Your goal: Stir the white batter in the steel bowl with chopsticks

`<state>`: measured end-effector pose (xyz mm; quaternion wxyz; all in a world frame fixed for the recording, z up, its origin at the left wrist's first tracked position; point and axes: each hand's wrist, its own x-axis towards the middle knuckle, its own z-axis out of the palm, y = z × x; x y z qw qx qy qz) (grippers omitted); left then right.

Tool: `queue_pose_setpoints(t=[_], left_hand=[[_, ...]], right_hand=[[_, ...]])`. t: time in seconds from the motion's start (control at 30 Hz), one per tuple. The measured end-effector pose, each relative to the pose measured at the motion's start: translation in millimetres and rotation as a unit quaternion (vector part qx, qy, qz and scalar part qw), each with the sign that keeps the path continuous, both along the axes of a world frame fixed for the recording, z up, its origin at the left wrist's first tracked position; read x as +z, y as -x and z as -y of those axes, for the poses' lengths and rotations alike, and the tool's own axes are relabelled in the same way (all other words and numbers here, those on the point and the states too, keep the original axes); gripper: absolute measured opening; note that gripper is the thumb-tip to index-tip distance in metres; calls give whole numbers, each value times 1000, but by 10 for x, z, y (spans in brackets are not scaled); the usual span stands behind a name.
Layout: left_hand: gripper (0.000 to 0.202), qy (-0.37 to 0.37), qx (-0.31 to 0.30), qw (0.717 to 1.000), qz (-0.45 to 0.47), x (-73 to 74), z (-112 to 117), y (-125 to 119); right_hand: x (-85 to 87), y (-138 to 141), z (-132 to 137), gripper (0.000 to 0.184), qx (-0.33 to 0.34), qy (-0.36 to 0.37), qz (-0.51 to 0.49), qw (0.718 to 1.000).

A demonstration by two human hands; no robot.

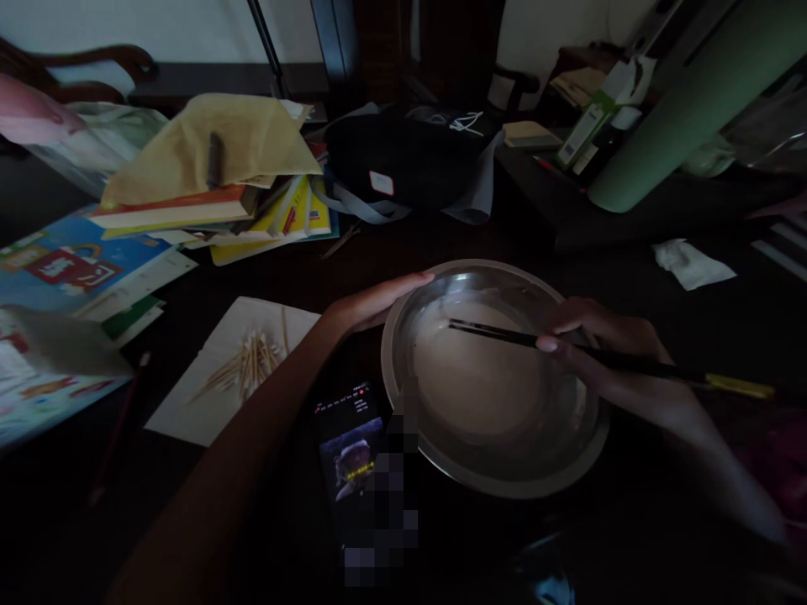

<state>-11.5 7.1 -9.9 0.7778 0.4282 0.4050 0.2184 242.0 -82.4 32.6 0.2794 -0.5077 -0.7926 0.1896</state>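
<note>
A wide metal bowl (495, 485) holds a pale, milky liquid (479, 386). My left hand (371, 304) holds the bowl at its far left rim, fingers stretched along the outer wall; the thumb is not clearly visible. Black chopsticks (492, 331) with yellow ends are gripped in my right hand (605, 349), over the bowl's right side. Their tips lie close together at the liquid's surface, near the far left of the bowl. Dim light hides parts of the right fingers.
Left of the bowl, cotton swabs (249, 365) lie on a white paper sheet (189, 412). A lit phone (346, 454) sits close to the bowl's near left. Stacked books (182, 210), a black bag (409, 155), a green cylinder (687, 109) and a crumpled tissue (690, 263) stand farther back.
</note>
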Motion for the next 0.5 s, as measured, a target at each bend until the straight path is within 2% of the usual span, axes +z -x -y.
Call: queue_pose_setpoints(t=[0.1, 0.17, 0.27, 0.4, 0.5], left_hand=[[29, -14, 4, 1000, -1, 4, 4, -11], [29, -17, 4, 1000, -1, -1, 4, -15], [30, -16, 6, 1000, -3, -15, -1, -14], [27, -11, 12, 1000, -4, -21, -8, -6], [27, 0, 2, 1000, 1, -5, -2, -1]], right_hand=[[56, -30, 33, 18, -52, -30, -8, 998], [97, -59, 56, 24, -64, -25, -13, 998], [112, -71, 71, 25, -17, 18, -11, 1000], [29, -21, 40, 13, 71, 50, -12, 996], [-3, 12, 17, 8, 50, 52, -7, 997]])
